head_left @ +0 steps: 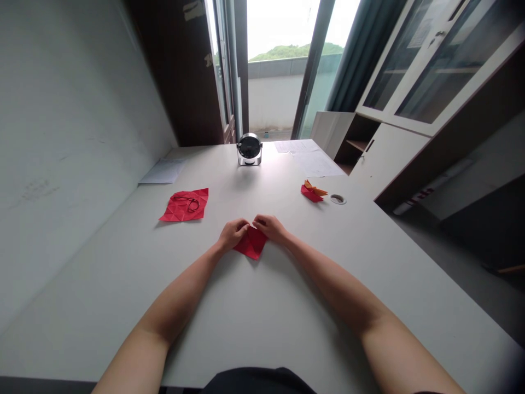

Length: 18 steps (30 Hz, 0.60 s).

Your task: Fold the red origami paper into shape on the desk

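A folded piece of red paper [251,244] lies on the white table in front of me, one corner pointing towards me. My left hand [234,232] grips its upper left edge, with the fingers curled and pressed together. At the upper right edge, my right hand [268,225] pinches the paper in the same way. The fingertips of both hands come close together at the paper's far corner, and the hands cover parts of its sides.
A creased red sheet [184,206] with a dark cord loop on it lies left. At right are red and orange folded paper pieces [314,191] beside a round cable hole [338,199]. A small round black device [249,149] stands at the back, between paper sheets [318,163].
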Tool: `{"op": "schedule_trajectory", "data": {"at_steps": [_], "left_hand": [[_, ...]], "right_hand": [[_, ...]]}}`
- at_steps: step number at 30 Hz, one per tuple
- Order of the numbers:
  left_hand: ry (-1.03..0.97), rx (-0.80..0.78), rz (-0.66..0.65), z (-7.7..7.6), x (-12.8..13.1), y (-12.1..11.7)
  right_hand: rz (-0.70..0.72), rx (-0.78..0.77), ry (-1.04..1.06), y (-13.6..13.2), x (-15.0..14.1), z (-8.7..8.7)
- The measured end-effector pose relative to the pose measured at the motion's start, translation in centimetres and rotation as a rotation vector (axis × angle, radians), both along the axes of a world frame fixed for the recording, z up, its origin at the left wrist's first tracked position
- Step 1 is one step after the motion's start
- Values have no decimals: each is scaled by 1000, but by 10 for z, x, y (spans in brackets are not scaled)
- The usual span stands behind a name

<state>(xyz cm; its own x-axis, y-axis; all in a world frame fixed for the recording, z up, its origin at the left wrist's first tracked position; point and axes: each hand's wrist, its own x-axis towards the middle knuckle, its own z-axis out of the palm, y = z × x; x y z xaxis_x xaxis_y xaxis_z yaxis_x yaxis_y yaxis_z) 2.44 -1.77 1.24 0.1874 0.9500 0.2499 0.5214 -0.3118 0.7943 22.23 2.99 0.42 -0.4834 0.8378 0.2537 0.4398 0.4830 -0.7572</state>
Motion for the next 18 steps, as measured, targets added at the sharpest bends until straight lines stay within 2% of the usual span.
{"op": "schedule_trajectory", "data": {"at_steps": [11,18], "left_hand": [[-209,54,194,-7,-7,5],[-203,-7,111,-10,-7,8]], "right_hand": [[36,-61,43,1,2,2],[4,-119,121,3,4,0]]}}
